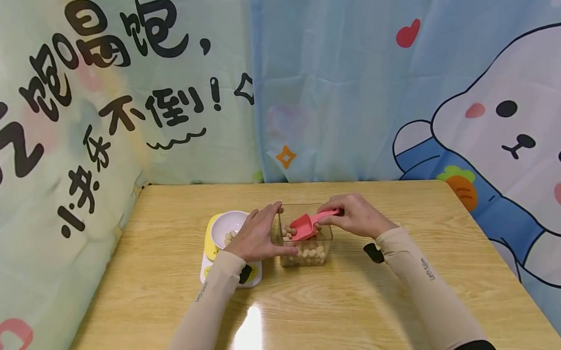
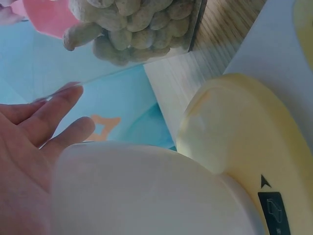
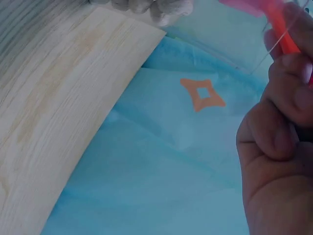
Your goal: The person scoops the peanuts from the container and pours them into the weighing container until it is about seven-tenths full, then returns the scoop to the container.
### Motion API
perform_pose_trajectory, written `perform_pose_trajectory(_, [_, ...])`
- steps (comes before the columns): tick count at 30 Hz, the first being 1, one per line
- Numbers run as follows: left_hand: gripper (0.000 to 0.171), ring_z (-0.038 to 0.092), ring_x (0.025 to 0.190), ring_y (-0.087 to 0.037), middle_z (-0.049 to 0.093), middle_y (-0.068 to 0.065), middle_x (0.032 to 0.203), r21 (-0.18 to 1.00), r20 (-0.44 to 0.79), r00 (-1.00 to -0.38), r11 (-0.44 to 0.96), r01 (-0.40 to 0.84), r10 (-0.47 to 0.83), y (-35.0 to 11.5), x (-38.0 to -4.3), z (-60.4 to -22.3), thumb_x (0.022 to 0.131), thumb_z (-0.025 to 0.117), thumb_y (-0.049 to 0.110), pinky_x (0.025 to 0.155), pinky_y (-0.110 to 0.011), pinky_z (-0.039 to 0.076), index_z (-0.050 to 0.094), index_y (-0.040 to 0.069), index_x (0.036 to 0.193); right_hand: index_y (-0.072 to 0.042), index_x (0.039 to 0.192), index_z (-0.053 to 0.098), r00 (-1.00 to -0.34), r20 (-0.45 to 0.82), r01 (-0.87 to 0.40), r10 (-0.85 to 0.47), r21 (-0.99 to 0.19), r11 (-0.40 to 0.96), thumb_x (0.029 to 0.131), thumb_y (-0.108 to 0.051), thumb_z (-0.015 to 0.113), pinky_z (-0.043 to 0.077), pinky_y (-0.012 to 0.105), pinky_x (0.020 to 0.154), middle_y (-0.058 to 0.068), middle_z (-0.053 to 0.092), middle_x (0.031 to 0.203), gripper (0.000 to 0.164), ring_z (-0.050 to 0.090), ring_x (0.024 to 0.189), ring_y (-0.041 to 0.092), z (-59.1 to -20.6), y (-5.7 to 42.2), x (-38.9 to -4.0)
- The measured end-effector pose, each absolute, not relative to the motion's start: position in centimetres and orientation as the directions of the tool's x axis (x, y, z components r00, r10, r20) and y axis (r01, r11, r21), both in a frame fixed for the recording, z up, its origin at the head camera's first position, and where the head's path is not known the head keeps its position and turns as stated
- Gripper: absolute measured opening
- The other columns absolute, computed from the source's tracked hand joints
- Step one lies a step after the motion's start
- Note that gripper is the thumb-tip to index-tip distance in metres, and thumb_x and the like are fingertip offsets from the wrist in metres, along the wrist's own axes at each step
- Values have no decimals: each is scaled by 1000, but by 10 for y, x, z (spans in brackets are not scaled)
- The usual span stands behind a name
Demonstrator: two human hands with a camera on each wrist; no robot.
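A clear rectangular container (image 1: 302, 207) holds pale pieces that look like peanuts in their shells (image 2: 142, 27). My right hand (image 1: 357, 216) pinches the handle of a pink scoop (image 1: 303, 227), whose head is inside the container above the pieces. Along the container's left side lies my left hand (image 1: 259, 236), its fingers extended toward the back corner and its thumb across the front wall. A white bowl (image 1: 233, 220) with some of the same pieces sits on a yellow-and-white base (image 1: 209, 246), partly hidden by the left hand and forearm.
Everything stands on a wooden table (image 1: 361, 297). Printed cloth hangs behind the table's back edge and along its left side, with a cartoon animal (image 1: 485, 129) at the right. Light glares off the table near the front.
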State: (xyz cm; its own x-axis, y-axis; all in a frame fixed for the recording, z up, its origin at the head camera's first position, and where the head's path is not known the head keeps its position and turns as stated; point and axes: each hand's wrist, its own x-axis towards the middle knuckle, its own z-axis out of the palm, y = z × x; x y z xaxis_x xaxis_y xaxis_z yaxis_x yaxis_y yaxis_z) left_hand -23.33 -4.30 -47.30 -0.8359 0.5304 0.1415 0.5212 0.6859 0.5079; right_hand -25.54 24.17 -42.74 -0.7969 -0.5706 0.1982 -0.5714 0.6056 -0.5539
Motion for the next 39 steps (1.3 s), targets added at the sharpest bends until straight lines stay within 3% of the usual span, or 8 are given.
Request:
perform_pose_trajectory(12, [115, 42, 142, -20, 47, -2, 152, 496, 136, -837, 694, 521, 530, -45, -234, -473, 76, 78, 67, 124, -48, 15, 24, 10, 160, -19, 101, 80, -816, 251, -555, -520, -589, 587, 92, -29, 77, 48, 27, 58, -10, 69, 84, 14, 56, 65, 12, -439, 234, -257])
perform_pose_trajectory(20, [114, 43, 141, -21, 48, -2, 150, 502, 141, -838, 691, 519, 527, -46, -235, -471, 76, 80, 65, 123, -49, 16, 25, 11, 159, -16, 100, 81, -874, 187, -463, -449, -601, 651, 92, -28, 78, 50, 31, 58, -2, 74, 91, 15, 59, 67, 14, -432, 226, -251])
perform_pose_trajectory(25, [112, 44, 140, -22, 49, -3, 149, 509, 144, -834, 683, 524, 533, -45, -235, -472, 76, 81, 64, 123, -49, 16, 26, 12, 159, -18, 105, 80, -833, 202, -524, -515, -587, 617, 92, -28, 77, 51, 29, 62, -5, 73, 94, 16, 59, 71, 11, -432, 230, -253])
perform_pose_trajectory(31, [111, 45, 139, -20, 49, -2, 149, 497, 149, -835, 690, 526, 530, -45, -235, -473, 76, 79, 67, 123, -49, 18, 28, 12, 158, -20, 108, 79, -775, 228, -589, -589, -596, 545, 91, -26, 77, 45, 26, 59, -10, 65, 83, 18, 52, 66, 11, -435, 240, -256])
perform_pose_trajectory(39, [112, 46, 138, -22, 51, -4, 147, 513, 143, -844, 691, 510, 517, -44, -235, -473, 75, 81, 65, 123, -49, 16, 28, 13, 158, -24, 106, 79, -809, 225, -524, -543, -694, 494, 93, -29, 75, 48, 28, 61, -7, 69, 89, 14, 55, 70, 16, -441, 244, -254])
